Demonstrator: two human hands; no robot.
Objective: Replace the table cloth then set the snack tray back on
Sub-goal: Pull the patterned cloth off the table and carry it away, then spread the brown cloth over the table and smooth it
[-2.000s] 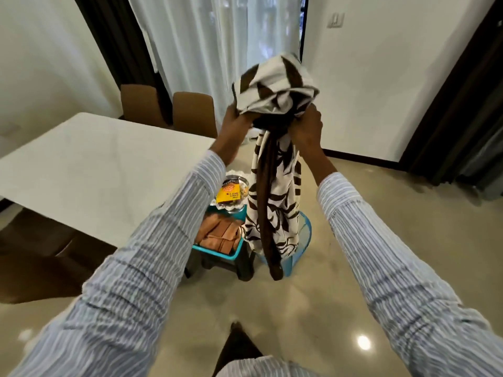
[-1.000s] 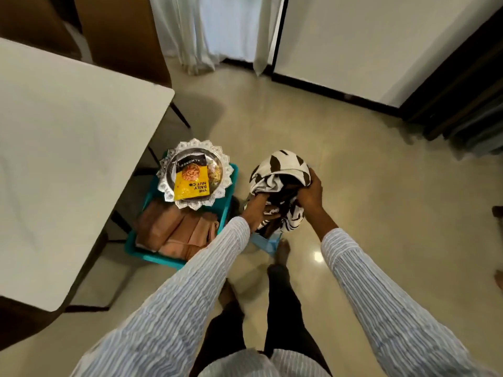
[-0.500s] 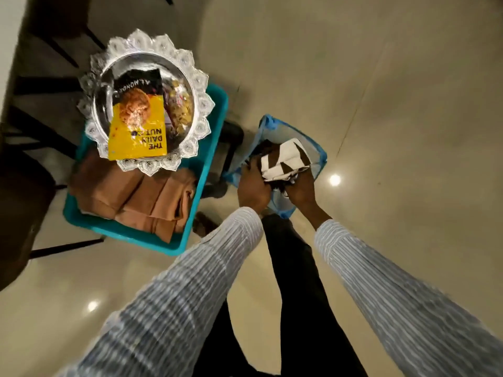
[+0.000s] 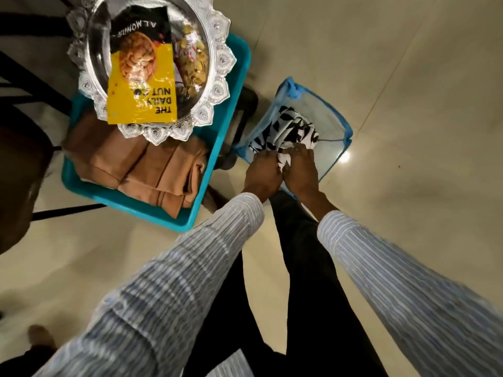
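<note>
We have brought the old cloth [image 4: 285, 129] down from where we held it up two seconds ago, and now our left hand [image 4: 262, 172] and right hand [image 4: 299, 170], fingers curled round its bunched edge, stuff it into the blue mesh basket [image 4: 337, 123], so the removal looks nearly done. The limp black-and-white print crumples softly against the sheer netting. Beside it, the folded tan cloth [image 4: 152, 170] lies in the hard teal bin [image 4: 231, 104] under the scalloped, shiny snack tray [image 4: 217, 74].
</note>
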